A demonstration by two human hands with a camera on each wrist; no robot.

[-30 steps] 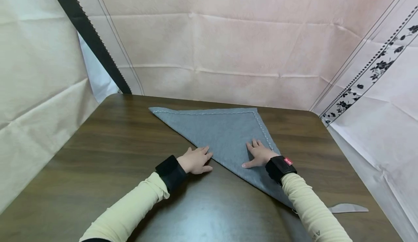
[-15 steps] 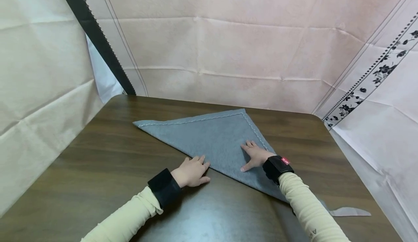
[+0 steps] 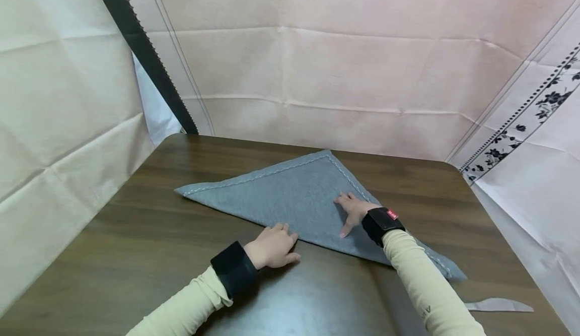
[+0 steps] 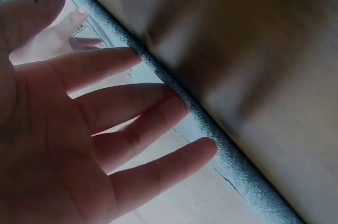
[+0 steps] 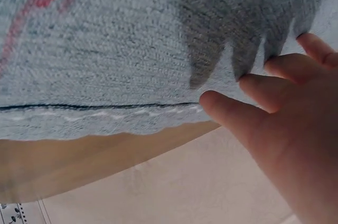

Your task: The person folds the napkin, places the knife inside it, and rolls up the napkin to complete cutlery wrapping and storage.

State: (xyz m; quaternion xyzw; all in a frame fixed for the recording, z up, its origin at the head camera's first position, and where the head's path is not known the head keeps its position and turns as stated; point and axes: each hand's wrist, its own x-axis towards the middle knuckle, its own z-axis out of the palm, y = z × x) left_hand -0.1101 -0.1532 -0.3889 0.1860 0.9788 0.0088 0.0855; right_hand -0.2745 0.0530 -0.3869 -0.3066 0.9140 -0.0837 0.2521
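A dark wood-grain counter (image 3: 136, 255) is enclosed on three sides by pale creased sheeting: a pinkish sheet (image 3: 344, 74) at the back, a cream sheet (image 3: 59, 124) at the left, and a white sheet with a black floral border (image 3: 525, 119) at the right. A black serrated strip (image 3: 145, 54) is seen running down the back left corner. A small pale grey scrap (image 3: 498, 305) is seen lying on the counter near the front right edge, just beyond the right sleeve (image 3: 426, 290) (nothing is placed between the hands and the cloth).

A grey cloth (image 3: 290, 200), folded into a triangle with white stitching along two edges, is spread flat in the middle of the counter. The right hand (image 3: 355, 212) is laid flat on the cloth near its right stitched edge, fingers (image 5: 237, 113) straight and spread apart, pressing the fabric. The left hand (image 3: 272, 248) is rested on the counter at the cloth's folded front edge, its fingers (image 4: 153, 113) extended, slightly apart, with their tips at that edge; nothing is gripped by either hand.
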